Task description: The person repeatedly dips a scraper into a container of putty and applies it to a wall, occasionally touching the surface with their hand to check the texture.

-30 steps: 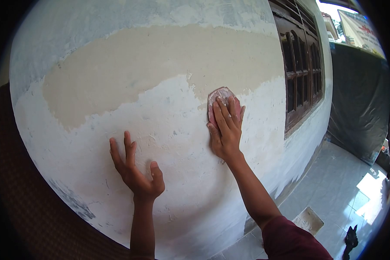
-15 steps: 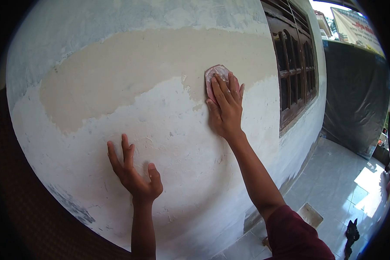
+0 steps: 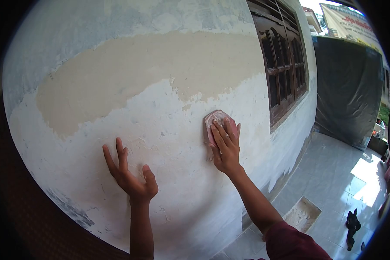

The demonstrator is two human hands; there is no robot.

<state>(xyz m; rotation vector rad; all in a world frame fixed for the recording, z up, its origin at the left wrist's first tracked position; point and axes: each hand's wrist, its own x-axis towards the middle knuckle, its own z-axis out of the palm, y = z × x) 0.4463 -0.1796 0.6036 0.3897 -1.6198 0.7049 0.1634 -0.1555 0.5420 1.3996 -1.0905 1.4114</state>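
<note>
My right hand (image 3: pixel 225 145) presses a dusty pink sheet of sandpaper (image 3: pixel 215 118) flat on the wall, its fingers lying over the sheet. Whitish powder coats the upper part of the sheet. Lower left, my left hand (image 3: pixel 133 180) is open with fingers and thumb apart, holding nothing. It is close to the wall; whether the palm touches is hidden. The wall (image 3: pixel 177 147) is rough white, with a wide beige patch (image 3: pixel 138 65) across its upper part and greyish paint above.
A dark wooden window (image 3: pixel 284 65) is set in the wall at right. A black sheet (image 3: pixel 349 91) hangs beyond it, below a printed banner (image 3: pixel 349 24). On the tiled floor are a pale, dusty tray (image 3: pixel 304 215) and a black object (image 3: pixel 352 229).
My right hand has moved down the wall with the sandpaper, from the beige patch onto the white area below it. My left hand stays nearly in place. The view has shifted slightly right.
</note>
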